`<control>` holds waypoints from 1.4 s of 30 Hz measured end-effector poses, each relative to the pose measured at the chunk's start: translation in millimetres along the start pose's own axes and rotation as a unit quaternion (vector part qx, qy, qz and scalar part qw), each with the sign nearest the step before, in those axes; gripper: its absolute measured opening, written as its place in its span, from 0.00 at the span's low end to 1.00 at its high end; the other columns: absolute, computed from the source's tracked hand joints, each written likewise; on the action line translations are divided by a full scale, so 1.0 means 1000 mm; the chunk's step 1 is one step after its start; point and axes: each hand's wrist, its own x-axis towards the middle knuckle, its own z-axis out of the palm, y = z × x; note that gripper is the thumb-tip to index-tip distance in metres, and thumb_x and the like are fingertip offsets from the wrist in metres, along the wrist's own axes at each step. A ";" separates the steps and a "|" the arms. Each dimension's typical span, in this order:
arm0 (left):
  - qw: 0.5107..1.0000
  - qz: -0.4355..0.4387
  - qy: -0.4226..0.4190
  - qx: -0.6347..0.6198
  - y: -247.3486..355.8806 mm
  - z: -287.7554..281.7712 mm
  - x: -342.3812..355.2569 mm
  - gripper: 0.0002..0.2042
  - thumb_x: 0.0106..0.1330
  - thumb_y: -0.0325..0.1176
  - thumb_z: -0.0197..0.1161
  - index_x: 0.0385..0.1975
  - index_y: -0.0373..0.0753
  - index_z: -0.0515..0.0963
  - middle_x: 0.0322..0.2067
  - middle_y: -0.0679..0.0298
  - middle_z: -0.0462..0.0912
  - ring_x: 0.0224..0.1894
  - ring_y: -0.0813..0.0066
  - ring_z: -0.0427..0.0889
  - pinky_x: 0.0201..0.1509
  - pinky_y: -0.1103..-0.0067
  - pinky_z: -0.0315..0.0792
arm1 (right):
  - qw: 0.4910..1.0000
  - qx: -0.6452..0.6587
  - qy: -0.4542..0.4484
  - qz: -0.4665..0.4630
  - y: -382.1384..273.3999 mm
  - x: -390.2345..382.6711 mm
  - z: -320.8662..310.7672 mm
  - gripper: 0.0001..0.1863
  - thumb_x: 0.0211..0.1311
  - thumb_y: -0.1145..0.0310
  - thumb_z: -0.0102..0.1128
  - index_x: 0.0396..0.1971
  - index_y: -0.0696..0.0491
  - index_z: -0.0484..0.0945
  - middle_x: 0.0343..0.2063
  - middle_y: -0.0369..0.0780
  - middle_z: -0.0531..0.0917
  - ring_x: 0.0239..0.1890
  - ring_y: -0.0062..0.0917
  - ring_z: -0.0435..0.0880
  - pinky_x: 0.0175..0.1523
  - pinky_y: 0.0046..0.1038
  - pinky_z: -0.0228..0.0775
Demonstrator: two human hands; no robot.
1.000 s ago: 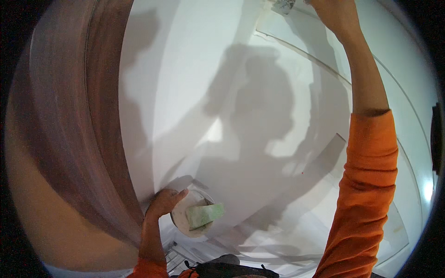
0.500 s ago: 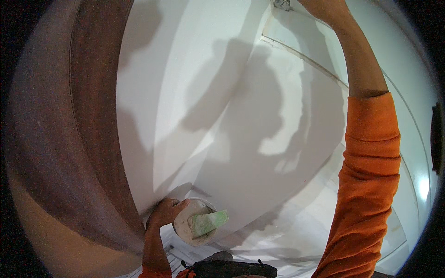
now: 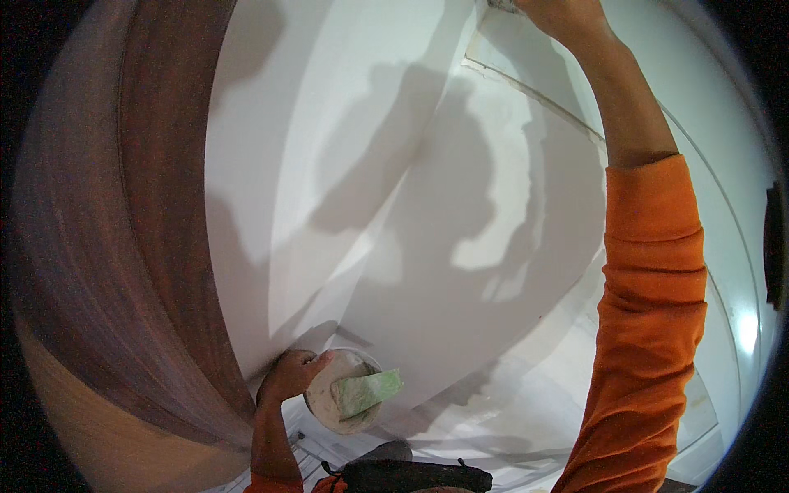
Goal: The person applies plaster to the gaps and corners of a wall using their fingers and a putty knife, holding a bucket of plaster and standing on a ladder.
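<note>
Left hand (image 3: 289,376) clamped on the rim of a round white tub (image 3: 339,401), held low near the wall's foot; a pale green trowel blade (image 3: 367,391) lies across its top. Right hand (image 3: 559,15) raised to the frame's top edge, closed on a small grey tool (image 3: 503,5), mostly cut off, pressed to the white wall (image 3: 394,205). Orange sleeve (image 3: 649,329) runs up the right side. Wall is smooth, with shadows of the body and arm. Dark brown wood panel (image 3: 123,246) borders it left. A thin seam line curves across the upper right.
</note>
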 end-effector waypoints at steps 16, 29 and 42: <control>1.000 0.003 0.004 -0.009 -0.008 0.003 0.003 0.29 0.71 0.56 0.57 0.34 0.30 0.85 0.25 0.59 0.85 0.28 0.75 0.81 0.38 0.71 0.76 | 0.999 0.034 0.014 -0.040 0.007 -0.007 -0.018 0.15 0.62 0.64 0.69 0.41 0.59 0.80 0.37 0.49 0.87 0.37 0.37 0.87 0.45 0.34 0.77; 1.000 0.008 0.001 -0.019 0.010 -0.002 -0.008 0.28 0.70 0.56 0.58 0.33 0.29 0.85 0.25 0.55 0.86 0.28 0.70 0.84 0.38 0.69 0.77 | 0.991 -0.057 -0.067 -0.099 0.003 -0.012 0.004 0.12 0.67 0.63 0.63 0.41 0.55 0.75 0.29 0.48 0.86 0.33 0.46 0.86 0.40 0.40 0.78; 0.999 0.028 0.016 0.014 0.004 0.000 -0.002 0.30 0.70 0.57 0.58 0.32 0.29 0.83 0.24 0.52 0.85 0.28 0.67 0.83 0.39 0.67 0.76 | 0.981 0.082 0.084 -0.154 0.008 -0.018 -0.001 0.10 0.62 0.68 0.69 0.38 0.56 0.80 0.33 0.46 0.87 0.33 0.36 0.88 0.38 0.32 0.79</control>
